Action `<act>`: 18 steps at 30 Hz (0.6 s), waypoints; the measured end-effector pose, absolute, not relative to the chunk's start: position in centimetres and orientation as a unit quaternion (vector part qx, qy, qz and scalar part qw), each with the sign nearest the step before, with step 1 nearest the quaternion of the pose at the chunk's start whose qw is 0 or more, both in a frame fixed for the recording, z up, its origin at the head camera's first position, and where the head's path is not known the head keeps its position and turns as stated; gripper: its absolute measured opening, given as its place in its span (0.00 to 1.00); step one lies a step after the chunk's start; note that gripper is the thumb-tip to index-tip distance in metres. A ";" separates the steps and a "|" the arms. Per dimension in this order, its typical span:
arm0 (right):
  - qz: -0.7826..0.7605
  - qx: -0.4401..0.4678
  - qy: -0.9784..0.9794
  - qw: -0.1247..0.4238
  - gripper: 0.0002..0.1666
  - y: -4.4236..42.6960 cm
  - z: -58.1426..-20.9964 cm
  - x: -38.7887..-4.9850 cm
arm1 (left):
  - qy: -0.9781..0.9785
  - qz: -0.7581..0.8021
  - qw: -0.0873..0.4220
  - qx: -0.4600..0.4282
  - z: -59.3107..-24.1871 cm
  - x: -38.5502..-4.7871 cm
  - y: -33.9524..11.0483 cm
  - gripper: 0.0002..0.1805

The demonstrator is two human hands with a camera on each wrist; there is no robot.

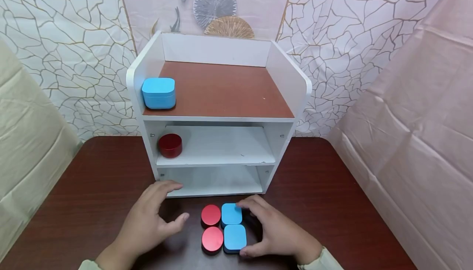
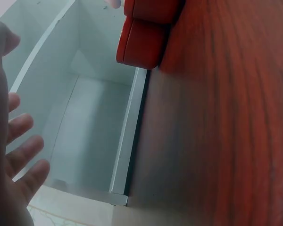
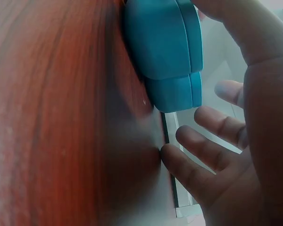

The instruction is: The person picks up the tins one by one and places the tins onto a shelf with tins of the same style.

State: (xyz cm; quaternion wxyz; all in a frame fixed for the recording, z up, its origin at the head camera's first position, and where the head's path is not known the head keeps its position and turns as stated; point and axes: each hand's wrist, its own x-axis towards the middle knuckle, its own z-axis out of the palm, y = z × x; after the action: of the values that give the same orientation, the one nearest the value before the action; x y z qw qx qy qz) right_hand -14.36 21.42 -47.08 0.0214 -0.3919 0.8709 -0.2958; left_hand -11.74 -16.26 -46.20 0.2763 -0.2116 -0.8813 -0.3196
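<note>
Two red round tins and two blue square tins stand close together in two rows on the table. The right hand is around the right side of the blue pair, thumb by the nearer tin and fingertips by the farther one; its fingers are spread in the right wrist view, beside the blue tins. To the left of the red tins, the left hand is held open, thumb and fingers apart, holding nothing. In the left wrist view its fingers are away from the red tins.
Behind the tins stands a white shelf unit with a brown top. A larger blue box sits on the top at the left; a dark red round tin is on the middle shelf at the left. Patterned cloth hangs behind.
</note>
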 end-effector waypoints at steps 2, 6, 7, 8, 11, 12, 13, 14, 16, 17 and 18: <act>-0.297 -0.395 0.870 0.016 0.60 21.4 -47.1 -14.4 | -0.873 -0.338 0.282 -0.208 -46.2 -11.8 -16.4 0.41; -0.298 -0.397 0.868 0.009 0.55 21.4 -47.2 -14.3 | -0.857 -0.375 0.292 -0.199 -46.0 -11.8 -16.6 0.38; -0.299 -0.397 0.868 0.009 0.54 21.4 -47.2 -14.3 | -0.854 -0.382 0.295 -0.196 -46.0 -11.8 -16.6 0.37; -0.300 -0.399 0.867 0.008 0.53 21.4 -47.2 -14.3 | -0.851 -0.389 0.296 -0.193 -46.0 -11.8 -16.7 0.37; -0.303 -0.396 0.867 0.013 0.50 21.3 -47.2 -14.3 | -0.844 -0.401 0.304 -0.185 -45.8 -11.9 -16.9 0.35; -0.305 -0.392 0.868 0.019 0.50 21.3 -47.2 -14.3 | -0.842 -0.405 0.306 -0.183 -45.8 -11.9 -17.0 0.35; -0.307 -0.388 0.869 0.025 0.49 21.3 -47.2 -14.3 | -0.839 -0.411 0.307 -0.180 -45.8 -11.9 -17.0 0.34; -0.307 -0.385 0.870 0.030 0.48 21.3 -47.1 -14.3 | -0.836 -0.418 0.307 -0.178 -45.7 -11.9 -17.1 0.33; -0.306 -0.380 0.872 0.035 0.48 21.2 -47.1 -14.2 | -0.829 -0.434 0.307 -0.172 -45.5 -11.9 -17.2 0.32; -0.306 -0.377 0.874 0.038 0.47 21.2 -47.1 -14.2 | -0.826 -0.440 0.309 -0.169 -45.4 -11.9 -17.3 0.32; -0.305 -0.376 0.874 0.039 0.47 21.2 -47.1 -14.2 | -0.825 -0.444 0.308 -0.164 -45.4 -11.9 -17.3 0.32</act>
State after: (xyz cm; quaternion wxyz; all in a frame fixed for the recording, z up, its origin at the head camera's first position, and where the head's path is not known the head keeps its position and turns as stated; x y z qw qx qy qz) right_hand -14.24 21.21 -47.06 0.0387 -0.3762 0.8742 -0.3046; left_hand -11.87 -17.29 -45.36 0.3083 -0.1641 -0.8250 -0.4443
